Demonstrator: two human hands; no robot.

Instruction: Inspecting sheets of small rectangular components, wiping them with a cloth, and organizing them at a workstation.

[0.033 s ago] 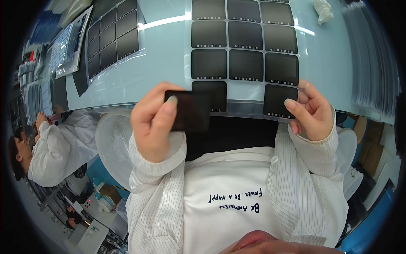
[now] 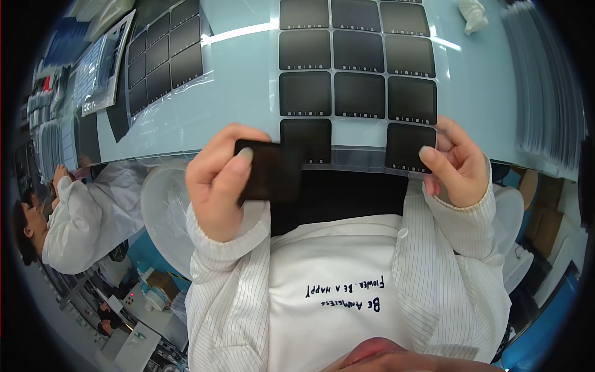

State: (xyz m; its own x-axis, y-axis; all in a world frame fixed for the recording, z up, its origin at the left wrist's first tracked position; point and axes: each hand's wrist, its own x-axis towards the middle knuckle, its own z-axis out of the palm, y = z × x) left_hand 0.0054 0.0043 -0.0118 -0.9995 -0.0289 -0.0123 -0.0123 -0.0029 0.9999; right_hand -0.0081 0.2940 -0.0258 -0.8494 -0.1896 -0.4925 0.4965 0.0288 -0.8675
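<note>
Head view, bench: pale surface showing between panel grid and left sheet; gap within the grid's near row, at the near edge of the bench.
Around: white wad right of the grid; stacked clear sheets along the right edge.
Loose black panel: pinched between thumb and fingers of the left hand, at the near edge.
Right hand: thumb and fingers closed on the grid's near right corner.

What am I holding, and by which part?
Left hand: a loose panel, by its left edge near the upper corner. Right hand: the sheet of dark panels, by its lower right corner.
</note>
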